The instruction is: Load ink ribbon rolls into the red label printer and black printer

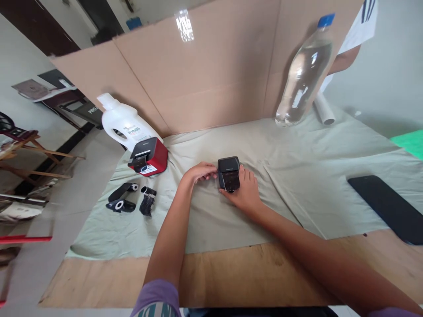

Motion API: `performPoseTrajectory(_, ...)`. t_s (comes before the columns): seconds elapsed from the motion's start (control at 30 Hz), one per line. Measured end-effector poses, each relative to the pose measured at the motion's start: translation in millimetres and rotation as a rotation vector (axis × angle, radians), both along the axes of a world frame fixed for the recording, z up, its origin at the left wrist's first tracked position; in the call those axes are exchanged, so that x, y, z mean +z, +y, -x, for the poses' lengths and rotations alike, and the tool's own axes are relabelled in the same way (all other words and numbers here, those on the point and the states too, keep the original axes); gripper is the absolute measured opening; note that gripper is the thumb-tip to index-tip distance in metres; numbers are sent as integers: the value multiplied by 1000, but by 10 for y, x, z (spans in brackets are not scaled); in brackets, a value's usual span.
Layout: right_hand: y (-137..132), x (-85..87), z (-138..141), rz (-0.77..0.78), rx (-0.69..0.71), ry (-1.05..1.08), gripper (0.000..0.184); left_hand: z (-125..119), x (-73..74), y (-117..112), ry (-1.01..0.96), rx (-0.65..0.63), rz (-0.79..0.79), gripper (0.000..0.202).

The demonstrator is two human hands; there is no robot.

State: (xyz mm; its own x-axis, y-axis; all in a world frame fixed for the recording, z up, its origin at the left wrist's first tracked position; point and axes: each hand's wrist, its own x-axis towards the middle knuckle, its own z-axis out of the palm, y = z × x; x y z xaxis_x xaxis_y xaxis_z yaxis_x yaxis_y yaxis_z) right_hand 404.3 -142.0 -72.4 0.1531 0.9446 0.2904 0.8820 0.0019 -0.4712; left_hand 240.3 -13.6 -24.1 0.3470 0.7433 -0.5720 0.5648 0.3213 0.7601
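Note:
A small black box-shaped device (228, 164) with a dark glossy flap at its front sits on the cloth in the middle of the table. My right hand (246, 191) is wrapped round its right side and near edge, thumb along the front. At the device's left side is my left hand (202, 171), its fingers curled together and the tips touching the edge. Whatever those fingertips pinch is too small to make out. Left of my hands stands a red and black boxy device (152, 155) with a similar dark flap.
A white jug (124, 121) stands behind the red device. Black parts (122, 198) and a short black tubular piece (147, 201) lie at left. A water bottle (306, 81) leans near the cardboard wall (211, 79). A phone (390, 207) lies right. Behind the wall, a person's arm (345, 60) shows.

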Motion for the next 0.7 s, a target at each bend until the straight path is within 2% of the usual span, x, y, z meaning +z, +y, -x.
performPoseTrajectory(0.37, -23, 12, 5, 15, -10, 48, 106, -30, -23, 66, -10, -49, 32, 12)
performPoseTrajectory(0.53, -23, -4, 2, 12, -13, 52, 105, 4, 53, 12, -7, -68, -50, 10)
performPoseTrajectory(0.57, -23, -10, -1, 13, -14, 49, 105, 21, 83, -3, -27, -72, -75, 18)
performPoseTrajectory(0.67, -22, -19, -8, 21, -9, 48, 105, 83, 161, -33, -140, -98, -128, 67)
performPoseTrajectory(0.7, -22, -18, -9, 23, -7, 51, 105, 103, 173, -34, -172, -115, -142, 77)
